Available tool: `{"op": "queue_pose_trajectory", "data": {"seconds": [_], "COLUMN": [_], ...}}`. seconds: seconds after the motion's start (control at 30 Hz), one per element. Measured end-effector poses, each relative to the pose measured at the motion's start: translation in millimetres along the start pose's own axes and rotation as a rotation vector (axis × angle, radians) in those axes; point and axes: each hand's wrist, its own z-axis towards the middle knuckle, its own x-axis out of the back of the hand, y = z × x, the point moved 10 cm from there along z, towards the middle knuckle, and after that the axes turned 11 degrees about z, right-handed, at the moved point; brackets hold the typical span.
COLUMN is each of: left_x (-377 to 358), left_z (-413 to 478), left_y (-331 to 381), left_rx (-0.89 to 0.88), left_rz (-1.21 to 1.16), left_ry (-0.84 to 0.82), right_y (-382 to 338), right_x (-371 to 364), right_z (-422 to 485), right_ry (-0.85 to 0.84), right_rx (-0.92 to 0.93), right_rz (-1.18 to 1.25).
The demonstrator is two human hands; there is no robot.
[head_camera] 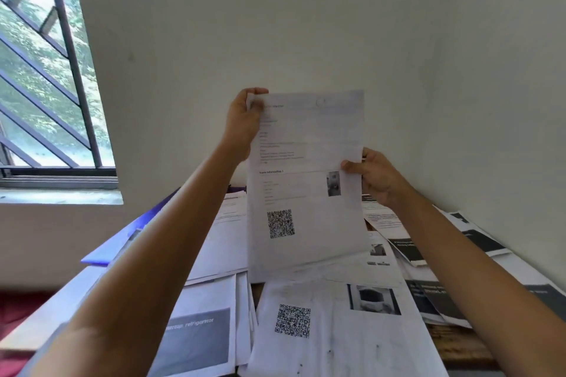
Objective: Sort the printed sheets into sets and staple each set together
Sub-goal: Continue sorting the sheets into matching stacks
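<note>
Left grip (pixel 242 125) and right grip (pixel 375 176) pinch a thin rectangular printed sheet (pixel 306 193).

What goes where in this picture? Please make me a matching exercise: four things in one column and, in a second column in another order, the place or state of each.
Column 1
1. QR sheet with narrow photo
2. QR sheet with wide photo
3. refrigerator sheet
4. blue flat item

Column 2
A. lies flat, near left
B. held upright in the air
C. sticks out at the far left
D. lies flat, near centre

Pairs: 1-B, 2-D, 3-A, 4-C
</note>
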Motion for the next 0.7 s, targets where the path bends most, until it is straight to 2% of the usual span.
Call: {"op": "queue_pose_trajectory", "data": {"seconds": [0.2,0.4,0.53,0.63,0.7], "left_x": [11,14,15,13,14], "left_z": [3,-23,-33,-42,-49], "left_y": [67,77,62,49,32], "left_rx": [-0.19,-0.264,-0.164,-0.021,0.106], "left_rz": [0.014,0.062,0.042,0.005,-0.1], "left_ry": [0.129,0.11,0.074,0.035,0.0], "right_y": [-53,-36,-28,-30,-31], "right_x": [-8,-8,-9,-9,-7], "right_z": [-23,-44,-50,-52,-53], "right_ry": [0.065,0.08,0.043,0.044,0.054], "right_rx": [0.281,0.249,0.201,0.19,0.184], "right_rz": [0.029,0.052,0.05,0.049,0.062]}}
